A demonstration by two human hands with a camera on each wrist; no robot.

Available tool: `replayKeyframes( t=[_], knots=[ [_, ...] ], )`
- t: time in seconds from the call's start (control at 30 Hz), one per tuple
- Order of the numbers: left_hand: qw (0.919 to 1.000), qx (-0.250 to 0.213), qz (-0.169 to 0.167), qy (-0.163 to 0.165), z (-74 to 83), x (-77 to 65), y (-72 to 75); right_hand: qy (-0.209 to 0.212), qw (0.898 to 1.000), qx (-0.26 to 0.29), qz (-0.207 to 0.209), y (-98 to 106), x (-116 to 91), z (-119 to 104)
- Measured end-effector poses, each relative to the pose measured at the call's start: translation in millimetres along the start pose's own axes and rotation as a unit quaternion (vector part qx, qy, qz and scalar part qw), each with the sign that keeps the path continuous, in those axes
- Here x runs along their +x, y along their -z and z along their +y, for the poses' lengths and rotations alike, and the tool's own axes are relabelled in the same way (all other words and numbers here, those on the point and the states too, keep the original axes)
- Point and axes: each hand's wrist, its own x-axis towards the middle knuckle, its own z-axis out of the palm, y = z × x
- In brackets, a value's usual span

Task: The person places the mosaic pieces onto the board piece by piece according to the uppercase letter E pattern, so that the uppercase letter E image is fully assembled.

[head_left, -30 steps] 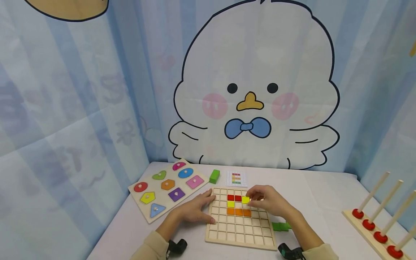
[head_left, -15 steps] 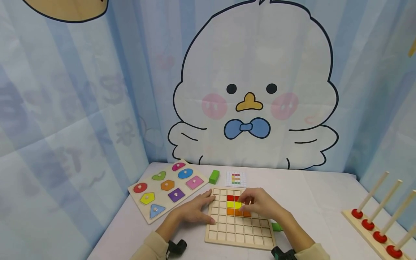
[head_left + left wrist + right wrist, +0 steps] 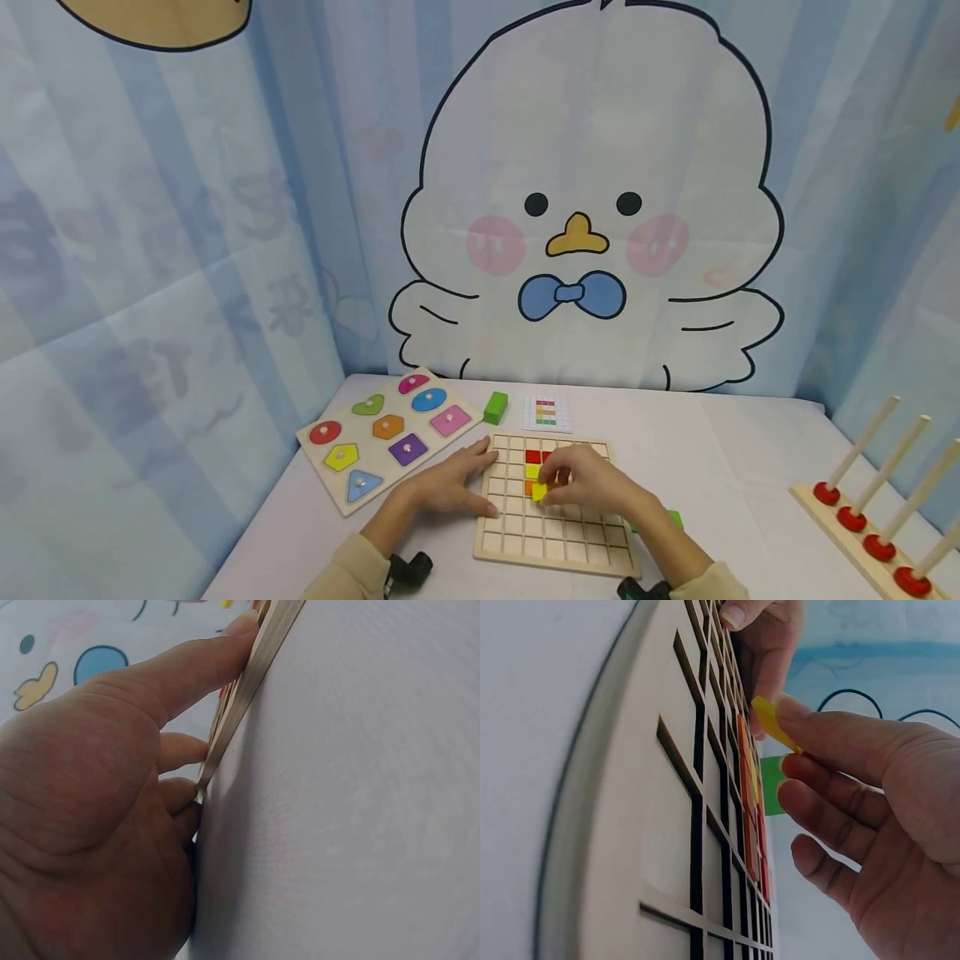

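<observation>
My right hand [image 3: 588, 483] pinches a small yellow square tile [image 3: 774, 726] between thumb and fingertips, tilted just above the wooden grid board [image 3: 555, 550]. In the head view that tile overlaps the orange row. Set in the grid are red tiles [image 3: 532, 457], a yellow tile [image 3: 532, 472] and orange tiles [image 3: 528, 488], partly covered by the right hand. My left hand [image 3: 450, 483] rests at the board's left edge, fingers spread, with the thumb [image 3: 202, 671] on the wooden rim.
Behind the board lie a patterned card [image 3: 546, 413] and a green block [image 3: 496, 407]. A shape puzzle [image 3: 352, 454] is at the left, a peg stand [image 3: 862, 537] with red rings at the right. Green pieces [image 3: 675, 519] lie beside the board, partly behind the right forearm.
The right hand has moved left and toward the person with the yellow tile, from beside the red row to over the orange row. The left hand has stayed in place.
</observation>
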Motion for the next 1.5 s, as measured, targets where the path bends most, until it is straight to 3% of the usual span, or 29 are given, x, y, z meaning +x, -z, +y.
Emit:
replayKeyframes(
  t=[0.37,0.93,1.23,1.5],
  knots=[
    [1.0,-0.006,0.0,0.001,-0.6,0.1,0.4,-0.018,0.999,-0.004,-0.031,-9,3,-4],
    [0.9999,-0.01,0.001,-0.004,0.1,0.5,-0.6,-0.015,0.999,-0.025,-0.026,-13,3,-7],
    [1.0,-0.006,0.003,-0.001,-0.6,1.6,-1.6,0.006,0.999,-0.033,0.031,8,-12,-2],
    [0.9999,-0.015,0.002,-0.006,-2.8,1.5,-1.2,-0.04,0.994,-0.028,0.1,47,-43,22]
  ],
)
